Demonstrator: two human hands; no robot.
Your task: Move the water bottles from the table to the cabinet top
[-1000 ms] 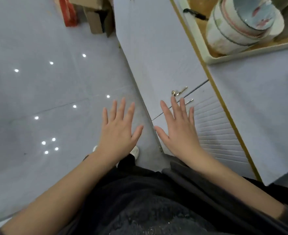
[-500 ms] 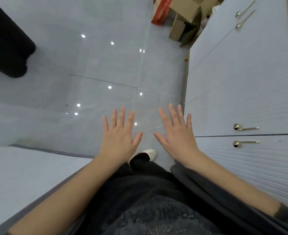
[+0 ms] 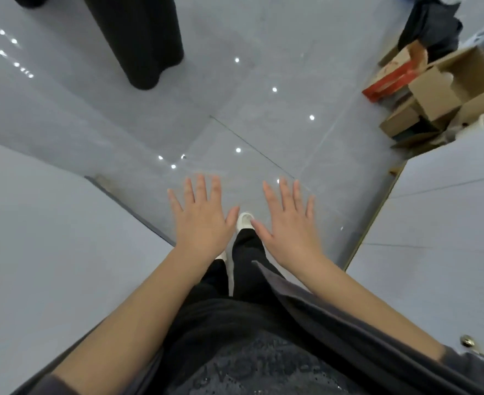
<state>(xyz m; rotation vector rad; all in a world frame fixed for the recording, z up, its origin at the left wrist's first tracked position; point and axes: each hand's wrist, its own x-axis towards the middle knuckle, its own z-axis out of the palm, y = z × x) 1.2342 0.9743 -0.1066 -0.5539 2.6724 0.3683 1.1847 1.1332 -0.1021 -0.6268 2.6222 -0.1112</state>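
Both bare hands, left hand [image 3: 201, 220] and right hand [image 3: 289, 226], hover empty with fingers [image 3: 200, 189] spread flat above the glossy grey tiled floor [image 3: 249, 109], touching nothing.

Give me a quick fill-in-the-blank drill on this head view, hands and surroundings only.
1. Both the left hand and the right hand are open and hold ____.
2. The cardboard boxes lie on the floor at the upper ____ of the view.
3. The cabinet front stands on the person's ____ side.
4. The shoe between the hands is ____ in colour.

Missing words: nothing; right; right; white
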